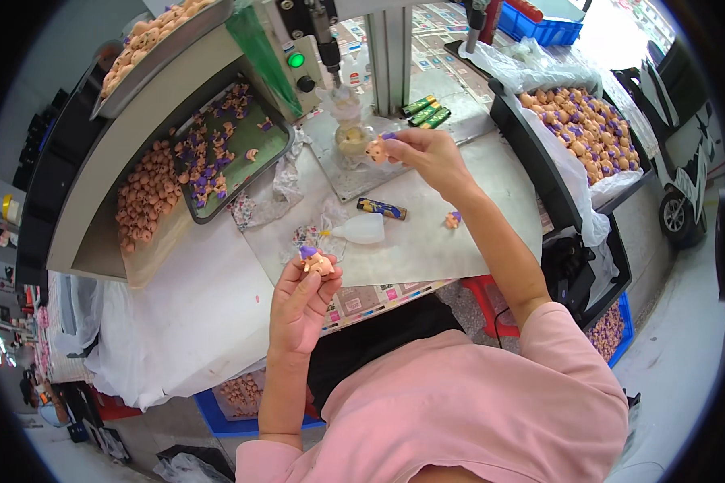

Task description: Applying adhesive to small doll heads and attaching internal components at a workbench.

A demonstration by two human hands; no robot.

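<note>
My left hand (300,307) is closed on a small peach toy figure (316,262) with a purple cap, above the near edge of the work table. My right hand (428,158) pinches another peach toy figure (376,150), which shows a face and a bit of purple. That one is beside the clear, yellowish holder (353,140) under the vertical press (327,48); whether they touch I cannot tell. One more purple-capped toy figure (453,219) lies on the metal sheet (491,177) below my right forearm.
A white squeeze bottle (361,229) and a dark tube (381,208) lie between my hands. Green boxes (427,112) rest by the press post. On the left, a black tray (258,157) holds purple and peach parts beside piled peach heads (147,193). A lined crate (576,205) of figures stands right.
</note>
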